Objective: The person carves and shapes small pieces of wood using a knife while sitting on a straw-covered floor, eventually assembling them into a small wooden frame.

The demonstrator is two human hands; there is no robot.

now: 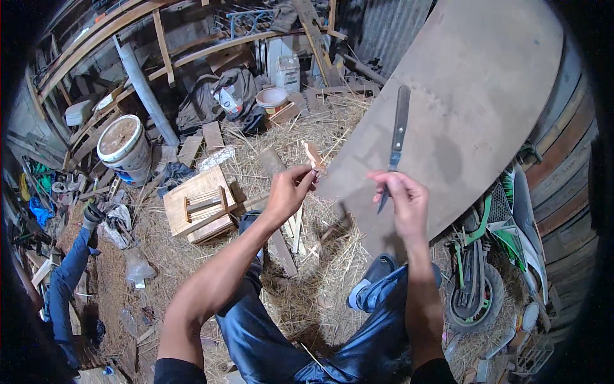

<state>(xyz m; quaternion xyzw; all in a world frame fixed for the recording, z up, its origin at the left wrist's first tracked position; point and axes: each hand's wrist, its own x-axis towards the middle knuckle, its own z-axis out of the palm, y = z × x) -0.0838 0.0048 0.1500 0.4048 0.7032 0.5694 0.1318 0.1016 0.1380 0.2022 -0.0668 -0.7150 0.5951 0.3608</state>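
My left hand (291,192) pinches a small pale, carved-looking piece of wood (311,152) between thumb and fingers, above the straw. To its right, my right hand (400,198) has its fingers closed on a knife (400,118) at its blade end. The knife is upright, with its dark riveted handle pointing away from me and the narrow blade tip below my fingers. A large tan board (486,83) leans behind the knife. My legs in blue jeans are below both hands.
A wooden box (185,211), a white bucket (125,150) and a basin (271,98) stand on straw among scrap wood. Another person's jeans-clad leg (70,275) lies at far left. A green dirt bike (473,275) stands at right. A wooden rail and post are at the back.
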